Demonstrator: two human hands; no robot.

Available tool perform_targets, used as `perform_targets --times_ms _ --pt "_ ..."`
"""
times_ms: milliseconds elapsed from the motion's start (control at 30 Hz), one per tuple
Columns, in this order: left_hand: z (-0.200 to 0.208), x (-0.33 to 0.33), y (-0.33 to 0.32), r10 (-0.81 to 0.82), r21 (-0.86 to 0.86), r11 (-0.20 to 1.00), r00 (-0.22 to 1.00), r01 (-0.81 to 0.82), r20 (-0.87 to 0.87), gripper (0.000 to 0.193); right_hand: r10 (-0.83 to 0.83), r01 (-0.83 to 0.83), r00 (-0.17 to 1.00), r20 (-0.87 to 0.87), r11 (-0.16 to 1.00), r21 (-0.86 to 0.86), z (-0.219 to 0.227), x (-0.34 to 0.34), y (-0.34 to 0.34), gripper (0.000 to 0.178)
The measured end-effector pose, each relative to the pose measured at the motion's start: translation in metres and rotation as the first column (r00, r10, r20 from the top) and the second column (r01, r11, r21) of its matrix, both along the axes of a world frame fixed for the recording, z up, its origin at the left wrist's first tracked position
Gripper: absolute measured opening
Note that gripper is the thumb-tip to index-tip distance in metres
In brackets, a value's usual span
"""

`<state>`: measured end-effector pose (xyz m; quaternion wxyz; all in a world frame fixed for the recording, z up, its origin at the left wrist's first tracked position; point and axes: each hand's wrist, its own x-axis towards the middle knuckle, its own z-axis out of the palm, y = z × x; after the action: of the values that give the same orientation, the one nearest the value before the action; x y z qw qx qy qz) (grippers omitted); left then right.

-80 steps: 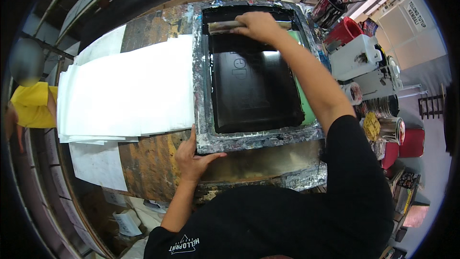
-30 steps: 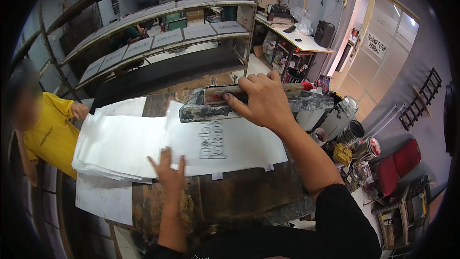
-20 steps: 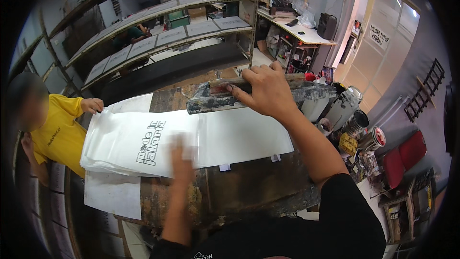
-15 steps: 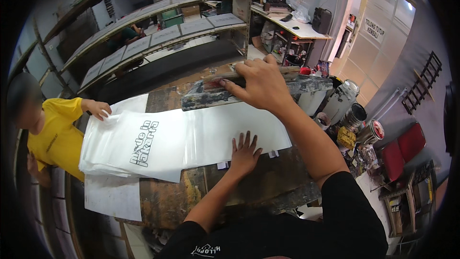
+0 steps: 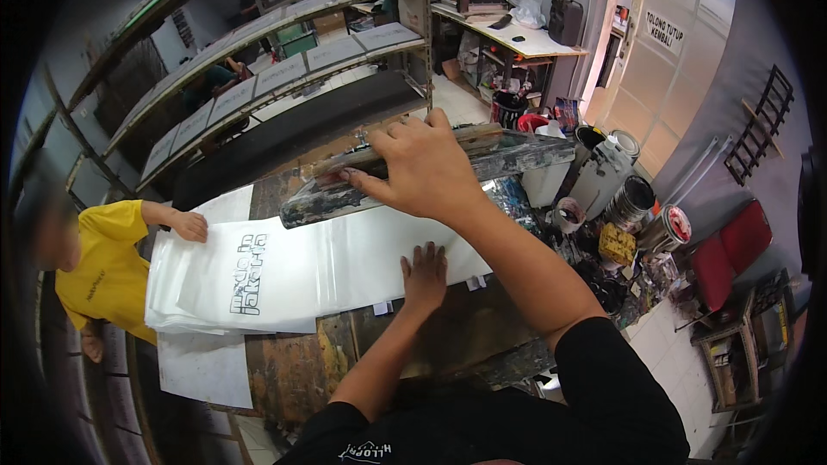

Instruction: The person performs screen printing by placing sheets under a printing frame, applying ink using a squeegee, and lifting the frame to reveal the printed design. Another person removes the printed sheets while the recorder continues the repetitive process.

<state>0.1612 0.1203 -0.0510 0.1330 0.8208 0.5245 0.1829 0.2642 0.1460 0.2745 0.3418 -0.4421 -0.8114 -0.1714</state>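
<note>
My right hand [image 5: 422, 164] is closed over the top of an ink-stained screen-printing frame [image 5: 525, 155], which is raised and tilted so that I see it almost edge-on. Below it, my left hand [image 5: 425, 278] lies flat with fingers stretched on a blank white plastic sheet [image 5: 370, 258]. To the left, a pile of white plastic sheets [image 5: 198, 284] has dark outlined lettering on its top one. A co-worker's hand [image 5: 189, 226] rests at that pile's far left edge. The frame's underside is mostly hidden from me.
The worn, stained wooden table [image 5: 289, 370] carries a pale sheet [image 5: 202, 370] at its left end. Paint cans [image 5: 633, 198] and a yellow sponge-like block [image 5: 617, 245] crowd the right. Behind stands a rack [image 5: 284, 86] with printed sheets. A red chair [image 5: 732, 245] is at far right.
My view has turned slightly. The frame, held in my right hand, has shifted left and tilts more. My left hand stays on the sheet, its fingers closer together. The co-worker's hand is less spread.
</note>
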Motion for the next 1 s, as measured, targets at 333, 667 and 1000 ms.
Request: perform_targets --times_ms 333,667,1000 --pt "0.047 -0.009 0.001 -0.017 0.053 0.998 1.000 0.018 -0.014 0.058 -0.009 0.010 1.000 0.016 1.000 -0.026 -0.002 0.000 -0.006 0.057" --pt "-0.003 -0.001 -0.015 0.036 0.189 0.982 0.996 -0.020 -0.085 0.062 -0.006 0.006 1.000 0.024 1.000 -0.017 0.000 -0.002 -0.006 0.056" --pt "-0.004 0.001 -0.018 0.039 0.219 0.975 0.998 -0.027 -0.053 0.062 -0.034 0.039 0.997 0.065 0.996 -0.079 0.009 -0.004 -0.008 0.056"
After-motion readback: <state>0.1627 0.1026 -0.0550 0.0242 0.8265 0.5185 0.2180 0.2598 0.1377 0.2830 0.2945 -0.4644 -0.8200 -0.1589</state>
